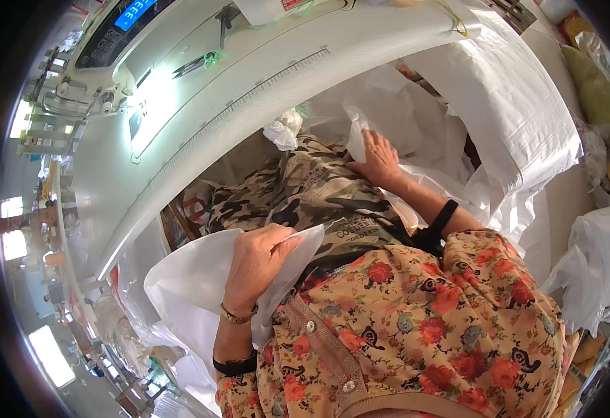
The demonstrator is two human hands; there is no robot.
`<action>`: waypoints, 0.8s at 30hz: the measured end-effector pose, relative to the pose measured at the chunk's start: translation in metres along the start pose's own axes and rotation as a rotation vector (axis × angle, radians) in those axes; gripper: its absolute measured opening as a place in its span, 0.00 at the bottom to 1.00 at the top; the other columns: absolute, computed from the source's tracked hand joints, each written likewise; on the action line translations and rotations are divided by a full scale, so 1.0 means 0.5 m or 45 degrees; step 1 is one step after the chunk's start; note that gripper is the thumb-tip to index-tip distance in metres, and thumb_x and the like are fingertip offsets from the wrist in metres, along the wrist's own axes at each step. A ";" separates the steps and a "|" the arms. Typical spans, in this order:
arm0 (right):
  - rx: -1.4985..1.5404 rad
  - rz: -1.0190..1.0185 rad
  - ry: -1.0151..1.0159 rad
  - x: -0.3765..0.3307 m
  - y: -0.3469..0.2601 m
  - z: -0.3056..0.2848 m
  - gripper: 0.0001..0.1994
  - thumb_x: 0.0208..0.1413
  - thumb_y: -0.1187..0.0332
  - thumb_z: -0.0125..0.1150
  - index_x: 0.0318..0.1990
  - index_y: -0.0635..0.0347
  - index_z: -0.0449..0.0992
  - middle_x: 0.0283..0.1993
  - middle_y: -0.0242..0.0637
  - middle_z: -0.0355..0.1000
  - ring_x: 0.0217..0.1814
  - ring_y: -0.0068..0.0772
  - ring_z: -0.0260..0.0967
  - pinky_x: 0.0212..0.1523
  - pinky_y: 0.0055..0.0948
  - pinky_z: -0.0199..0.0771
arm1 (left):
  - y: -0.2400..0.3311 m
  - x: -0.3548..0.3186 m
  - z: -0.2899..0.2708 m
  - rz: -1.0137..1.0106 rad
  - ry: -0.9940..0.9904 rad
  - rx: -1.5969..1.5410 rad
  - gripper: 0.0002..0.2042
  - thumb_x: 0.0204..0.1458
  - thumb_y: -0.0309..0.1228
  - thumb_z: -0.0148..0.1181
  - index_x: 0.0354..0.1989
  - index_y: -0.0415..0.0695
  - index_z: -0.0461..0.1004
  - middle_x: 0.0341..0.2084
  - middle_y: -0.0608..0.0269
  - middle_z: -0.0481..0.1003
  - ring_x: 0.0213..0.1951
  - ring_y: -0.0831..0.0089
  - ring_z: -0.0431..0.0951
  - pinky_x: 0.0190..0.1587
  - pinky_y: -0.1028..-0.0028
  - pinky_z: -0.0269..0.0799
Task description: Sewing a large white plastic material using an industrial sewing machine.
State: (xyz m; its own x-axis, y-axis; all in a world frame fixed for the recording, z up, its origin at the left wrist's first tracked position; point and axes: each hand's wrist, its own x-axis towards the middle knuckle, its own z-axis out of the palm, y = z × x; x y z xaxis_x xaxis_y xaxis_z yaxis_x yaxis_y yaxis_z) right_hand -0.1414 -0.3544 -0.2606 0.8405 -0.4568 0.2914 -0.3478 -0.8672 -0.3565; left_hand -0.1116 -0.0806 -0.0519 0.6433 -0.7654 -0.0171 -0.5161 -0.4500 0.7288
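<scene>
My left hand (pixel 260 259) is closed, thumb against fingers, on the edge of a smooth white sheet (pixel 183 268) that hangs beside my lap. Farther forward and to the right, my right hand (pixel 376 161) has its fingers stretched out. Its fingertips lie along a raised fold of thin, translucent white sheeting (pixel 406 111); I see no grip on it. Between the two hands are my legs in camouflage trousers (pixel 319 177). Whether the two white pieces are of the same material, I cannot tell.
A sewing machine table (pixel 249 83) with a printed ruler curves across in front. On it lie thread snips (pixel 192 66), under a bright lamp spot. A crumpled white wad (pixel 284 129) sits at its edge. White sheeting (pixel 510 104) drapes down the right; plastic bags (pixel 594 265) lie beyond.
</scene>
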 end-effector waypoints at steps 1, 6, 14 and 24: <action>0.007 -0.008 -0.009 -0.001 0.015 0.019 0.22 0.51 0.54 0.59 0.46 0.62 0.70 0.46 0.43 0.72 0.49 0.46 0.69 0.52 0.47 0.64 | -0.002 0.001 -0.001 -0.013 0.005 0.001 0.08 0.49 0.29 0.63 0.31 0.35 0.75 0.23 0.53 0.74 0.23 0.56 0.73 0.26 0.68 0.66; 0.181 0.081 -0.392 0.028 0.173 0.049 0.09 0.51 0.67 0.52 0.32 0.63 0.74 0.32 0.51 0.74 0.38 0.56 0.72 0.39 0.44 0.72 | -0.011 -0.003 -0.011 -0.013 0.010 -0.022 0.08 0.50 0.28 0.62 0.31 0.34 0.75 0.23 0.52 0.75 0.23 0.57 0.73 0.25 0.69 0.66; 1.279 0.437 -0.200 0.091 0.209 -0.320 0.10 0.56 0.66 0.59 0.38 0.64 0.78 0.30 0.28 0.73 0.34 0.19 0.68 0.38 0.22 0.68 | -0.014 -0.052 -0.052 -0.086 0.058 -0.307 0.09 0.51 0.29 0.60 0.28 0.34 0.77 0.20 0.59 0.74 0.22 0.75 0.72 0.24 0.76 0.63; 2.158 0.069 0.128 0.023 -0.081 -0.552 0.21 0.61 0.63 0.51 0.57 0.66 0.67 0.57 0.38 0.65 0.58 0.29 0.63 0.60 0.26 0.59 | -0.042 -0.051 -0.024 -0.046 -0.045 -0.914 0.35 0.53 0.37 0.61 0.63 0.34 0.51 0.21 0.67 0.71 0.24 0.86 0.66 0.27 0.85 0.58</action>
State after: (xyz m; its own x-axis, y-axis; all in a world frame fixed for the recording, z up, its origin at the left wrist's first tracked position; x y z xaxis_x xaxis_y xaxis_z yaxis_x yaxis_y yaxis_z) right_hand -0.2327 -0.3793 0.0022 0.7926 -0.5442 0.2749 0.4844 0.2883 -0.8260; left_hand -0.1102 -0.0460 -0.0585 0.6279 -0.7757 -0.0629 0.0118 -0.0713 0.9974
